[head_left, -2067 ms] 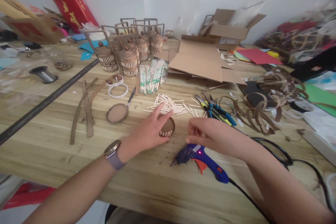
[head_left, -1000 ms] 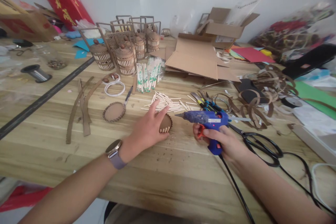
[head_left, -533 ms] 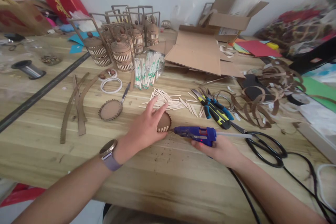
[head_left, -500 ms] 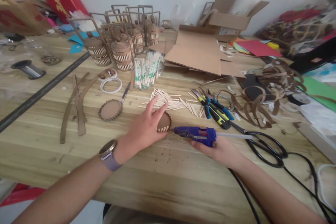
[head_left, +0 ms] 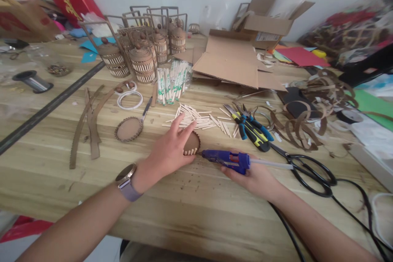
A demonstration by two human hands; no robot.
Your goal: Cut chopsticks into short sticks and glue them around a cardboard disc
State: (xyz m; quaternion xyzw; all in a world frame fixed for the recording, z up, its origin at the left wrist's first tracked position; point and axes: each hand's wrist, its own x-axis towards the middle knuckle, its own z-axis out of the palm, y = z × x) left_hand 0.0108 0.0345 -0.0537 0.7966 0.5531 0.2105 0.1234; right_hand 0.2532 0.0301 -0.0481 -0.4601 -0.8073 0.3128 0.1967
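My right hand (head_left: 251,176) is wrapped round a blue glue gun (head_left: 225,159) with a clear glue stick out of its back. The gun's nozzle points left at the near rim of a round cardboard disc (head_left: 192,141) edged with corrugated card. Several short wooden sticks (head_left: 192,151) stand along that near rim. My left hand (head_left: 168,147) rests at the disc's left side, partly covering it; thumb and lower fingers are at the rim, two fingers raised and spread. A pile of loose wooden sticks (head_left: 193,116) lies just behind the disc.
Another round disc (head_left: 129,129) lies left, near cardboard strips (head_left: 92,131). Lantern-like stick baskets (head_left: 143,63) stand behind, beside wrapped sticks (head_left: 172,82) and flat cardboard (head_left: 229,59). Pliers (head_left: 248,127), black scissors (head_left: 313,174) and curled strips (head_left: 307,118) are on the right.
The glue gun and my right hand have shifted slightly left, and the rear of the gun sits a little lower. My left hand has barely moved.
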